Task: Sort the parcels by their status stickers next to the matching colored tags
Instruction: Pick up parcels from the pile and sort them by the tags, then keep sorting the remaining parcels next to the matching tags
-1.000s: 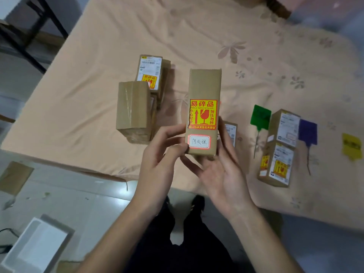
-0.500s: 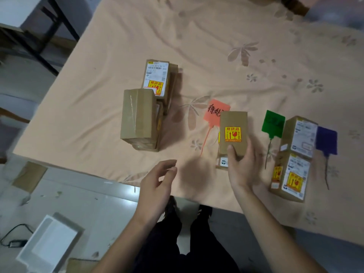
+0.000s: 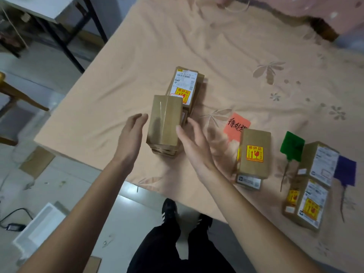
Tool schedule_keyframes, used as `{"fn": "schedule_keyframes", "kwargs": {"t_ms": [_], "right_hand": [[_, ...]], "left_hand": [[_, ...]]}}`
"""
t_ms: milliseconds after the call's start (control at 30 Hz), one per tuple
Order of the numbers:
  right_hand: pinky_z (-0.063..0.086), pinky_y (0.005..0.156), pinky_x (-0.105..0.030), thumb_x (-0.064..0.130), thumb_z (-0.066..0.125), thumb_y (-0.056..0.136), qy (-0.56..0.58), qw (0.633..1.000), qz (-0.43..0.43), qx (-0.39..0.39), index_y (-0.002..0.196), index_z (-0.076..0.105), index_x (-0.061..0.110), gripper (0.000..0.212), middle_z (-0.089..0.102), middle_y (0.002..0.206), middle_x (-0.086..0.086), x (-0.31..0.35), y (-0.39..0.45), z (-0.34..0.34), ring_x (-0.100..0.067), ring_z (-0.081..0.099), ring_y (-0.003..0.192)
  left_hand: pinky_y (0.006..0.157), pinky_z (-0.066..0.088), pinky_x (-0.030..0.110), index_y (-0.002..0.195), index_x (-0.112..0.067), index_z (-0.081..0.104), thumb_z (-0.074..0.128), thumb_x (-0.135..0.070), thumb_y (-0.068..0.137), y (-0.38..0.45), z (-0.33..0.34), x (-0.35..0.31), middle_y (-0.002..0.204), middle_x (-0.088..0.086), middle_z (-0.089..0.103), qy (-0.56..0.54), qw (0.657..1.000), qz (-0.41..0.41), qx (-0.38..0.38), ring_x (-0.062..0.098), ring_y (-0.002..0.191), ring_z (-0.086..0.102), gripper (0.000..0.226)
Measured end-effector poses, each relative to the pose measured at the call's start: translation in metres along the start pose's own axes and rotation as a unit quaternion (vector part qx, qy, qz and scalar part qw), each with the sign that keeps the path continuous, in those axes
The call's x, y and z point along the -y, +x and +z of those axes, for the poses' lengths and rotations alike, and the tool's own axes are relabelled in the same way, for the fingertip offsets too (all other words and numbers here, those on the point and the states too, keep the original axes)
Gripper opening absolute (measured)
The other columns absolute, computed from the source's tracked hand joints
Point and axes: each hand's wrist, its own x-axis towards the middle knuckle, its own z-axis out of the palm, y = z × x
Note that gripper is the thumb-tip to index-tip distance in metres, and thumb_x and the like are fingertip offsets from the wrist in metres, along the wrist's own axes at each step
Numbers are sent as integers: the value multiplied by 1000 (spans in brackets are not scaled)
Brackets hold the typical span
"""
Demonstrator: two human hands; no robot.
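Note:
A plain brown parcel [image 3: 165,121] tops a small stack near the table's front edge, with a labelled parcel [image 3: 184,85] just behind it. My left hand [image 3: 131,134] is open beside the stack's left face, not touching. My right hand [image 3: 194,146] is open at its right side, fingertips at the box's edge. A parcel with a yellow fragile sticker [image 3: 254,152] lies on another box next to the red tag [image 3: 236,126]. Two more parcels [image 3: 313,184] sit between the green tag [image 3: 292,145] and the purple tag [image 3: 345,170].
A peach floral cloth [image 3: 226,46] covers the table. Its front edge runs just below the stack. On the floor lie a white tray [image 3: 37,229], cardboard scraps and a cable. A dark-legged desk [image 3: 65,36] stands at the far left.
My right hand let go of the fragile-sticker parcel beside the red tag and swung left. Both hands now flank the brown stack. The view shifted right.

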Motion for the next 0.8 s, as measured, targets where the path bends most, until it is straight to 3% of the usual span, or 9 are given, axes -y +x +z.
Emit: {"fn": "schedule_keyframes", "kwargs": {"t_ms": [100, 167, 233, 333, 400, 500, 633, 733, 800], "right_hand": [[43, 124, -36, 49, 71, 98, 53, 997, 52, 28, 160, 49, 36, 68, 65, 151, 14, 9, 19, 25, -10, 60, 140], [47, 122, -43, 44, 73, 96, 51, 997, 53, 4, 157, 53, 35, 64, 71, 145, 8, 10, 21, 32, -14, 66, 136], [50, 119, -43, 34, 73, 100, 40, 998, 41, -24, 154, 57, 33, 57, 75, 139, 7, 12, 19, 33, -15, 69, 130], [54, 114, -39, 26, 70, 102, 37, 998, 9, -56, 148, 63, 32, 47, 79, 130, 8, 20, 11, 27, -11, 73, 120], [58, 101, -27, 29, 72, 101, 63, 996, -9, -68, 142, 67, 33, 42, 81, 119, 16, 30, 1, 20, 1, 74, 110], [59, 87, -13, 39, 76, 97, 156, 986, -30, -50, 139, 69, 30, 44, 82, 120, 18, 50, -23, 3, 9, 75, 107], [57, 108, -38, 44, 79, 88, 245, 968, -56, -5, 143, 66, 30, 59, 80, 134, 6, 68, -49, -25, -12, 74, 125], [55, 108, -47, 38, 76, 89, 279, 957, -83, 12, 141, 69, 21, 55, 77, 138, -8, 75, -58, -43, -27, 73, 129], [44, 123, -62, 39, 72, 89, 288, 954, -86, 14, 147, 65, 12, 65, 69, 149, -21, 78, -61, -53, -43, 61, 143]], "left_hand": [[104, 47, 36, 108, -51, 79, 41, -61, 101, 9, 7, 0, 118, -26, 78, -10, 991, 0, 137, -11, 110, 70, 40], [107, 42, 34, 107, -52, 78, 37, -66, 98, 10, 7, 2, 125, -31, 73, -10, 992, 1, 128, -10, 125, 63, 45], [119, 34, 39, 108, -52, 74, 36, -70, 95, 11, 4, 1, 134, -30, 60, 5, 996, -9, 86, 3, 141, 50, 45], [124, 31, 38, 120, -47, 76, 33, -66, 101, 5, 1, 0, 141, -25, 59, 5, 996, 22, 85, -7, 132, 49, 50], [115, 39, 28, 130, -44, 74, 35, -58, 107, -10, 3, -9, 139, -30, 66, -31, 993, 61, 99, -21, 123, 56, 48], [96, 51, 21, 128, -41, 76, 45, -41, 109, -37, 8, -27, 130, -19, 76, -140, 978, 116, 106, -5, 118, 70, 36], [78, 58, 26, 120, -29, 76, 65, -23, 97, -69, 14, -53, 113, 4, 72, -229, 948, 164, 146, 15, 96, 68, 26], [83, 54, 31, 121, -26, 75, 69, -19, 94, -83, 22, -69, 111, 7, 67, -227, 945, 166, 167, 21, 96, 64, 28], [84, 53, 30, 123, -22, 75, 69, -18, 94, -90, 28, -77, 107, 3, 66, -216, 944, 174, 177, 19, 93, 63, 30]]}}
